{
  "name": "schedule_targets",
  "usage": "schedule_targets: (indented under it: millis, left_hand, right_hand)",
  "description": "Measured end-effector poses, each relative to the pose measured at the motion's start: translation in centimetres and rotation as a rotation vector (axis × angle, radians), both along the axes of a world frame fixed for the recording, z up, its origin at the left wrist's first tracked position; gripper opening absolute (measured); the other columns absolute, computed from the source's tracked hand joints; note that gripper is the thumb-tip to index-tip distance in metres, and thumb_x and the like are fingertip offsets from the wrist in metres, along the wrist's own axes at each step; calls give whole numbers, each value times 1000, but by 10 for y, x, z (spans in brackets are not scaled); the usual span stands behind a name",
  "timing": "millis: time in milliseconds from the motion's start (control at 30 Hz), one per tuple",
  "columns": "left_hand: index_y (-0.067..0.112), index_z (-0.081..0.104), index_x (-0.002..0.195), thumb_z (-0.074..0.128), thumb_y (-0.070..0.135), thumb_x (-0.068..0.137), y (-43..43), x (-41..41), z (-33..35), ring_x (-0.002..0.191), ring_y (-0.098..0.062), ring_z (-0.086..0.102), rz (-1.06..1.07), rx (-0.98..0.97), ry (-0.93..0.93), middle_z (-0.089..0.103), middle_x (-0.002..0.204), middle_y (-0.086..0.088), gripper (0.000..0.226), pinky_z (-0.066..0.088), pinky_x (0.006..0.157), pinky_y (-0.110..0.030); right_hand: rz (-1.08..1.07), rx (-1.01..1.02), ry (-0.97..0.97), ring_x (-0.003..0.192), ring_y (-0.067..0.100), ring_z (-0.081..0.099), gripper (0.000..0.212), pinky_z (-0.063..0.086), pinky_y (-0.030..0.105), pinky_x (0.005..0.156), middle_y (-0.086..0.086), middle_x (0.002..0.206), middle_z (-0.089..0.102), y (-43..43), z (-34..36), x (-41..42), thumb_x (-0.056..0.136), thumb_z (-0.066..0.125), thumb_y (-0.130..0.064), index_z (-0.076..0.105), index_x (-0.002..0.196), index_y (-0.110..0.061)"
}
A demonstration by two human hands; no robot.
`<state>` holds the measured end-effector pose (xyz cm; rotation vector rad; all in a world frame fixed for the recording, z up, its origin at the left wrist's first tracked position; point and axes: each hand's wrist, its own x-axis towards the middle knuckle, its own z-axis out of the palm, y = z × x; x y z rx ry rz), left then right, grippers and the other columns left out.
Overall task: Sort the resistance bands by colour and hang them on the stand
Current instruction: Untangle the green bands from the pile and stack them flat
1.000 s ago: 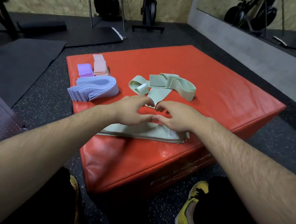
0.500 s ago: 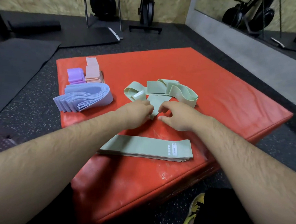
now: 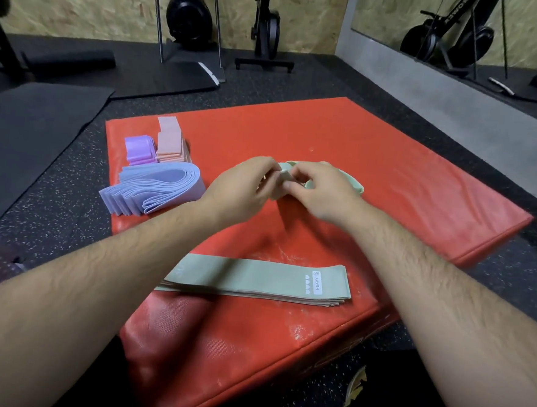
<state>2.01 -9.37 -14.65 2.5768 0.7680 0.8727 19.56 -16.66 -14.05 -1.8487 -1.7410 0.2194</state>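
Observation:
On the red mat (image 3: 405,187), my left hand (image 3: 239,188) and my right hand (image 3: 322,191) meet over a loose tangle of pale green bands (image 3: 356,185). Both pinch one green band (image 3: 283,175) between fingers and thumb, lifting it slightly. Most of the tangle is hidden behind my hands. A flat stack of green bands (image 3: 255,278) marked HEAVY lies near the mat's front edge. At the left are a lavender stack (image 3: 157,189), a purple stack (image 3: 139,148) and a pink stack (image 3: 169,142). No stand is clearly visible.
The mat sits on black speckled gym floor (image 3: 54,207). Black floor mats (image 3: 27,129) lie to the left. Exercise machines (image 3: 191,23) stand against the far wooden wall. A mirror (image 3: 463,32) runs along the right wall. A yellow shoe (image 3: 350,399) shows at the bottom.
Both hands left the flat green stack, moved forward to the loose green tangle and took hold of one band there. The camera tilted, showing the stack uncovered.

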Motion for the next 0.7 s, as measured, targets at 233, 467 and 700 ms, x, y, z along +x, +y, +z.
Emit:
schedule_targets:
  millis: [233, 467, 700]
  left_hand:
    - [21, 52, 112, 64, 41, 94, -24, 2, 23, 80, -15, 64, 164, -428, -438, 60, 98, -3, 30, 57, 67, -35]
    - [5, 60, 110, 67, 29, 95, -37, 4, 42, 71, -6, 70, 167, -760, -604, 68, 93, -4, 29, 59, 69, -29]
    - [14, 62, 90, 60, 16, 91, -22, -14, 36, 75, -13, 63, 241, -436, -308, 70, 83, 0, 3, 50, 67, -29]
  right_hand:
    - [-71, 360, 123, 73, 4, 54, 8, 39, 21, 67, -11, 77, 63, -3, 21, -12, 90, 65, -23, 65, 83, -18]
    - [32, 390, 8, 76, 11, 53, 9, 43, 30, 71, -5, 81, 58, -2, 22, -33, 83, 61, -23, 67, 84, -16]
    - [75, 89, 190, 85, 1, 61, 41, 51, 27, 89, -12, 123, 57, 1, 17, -33, 87, 65, -22, 52, 124, -31]
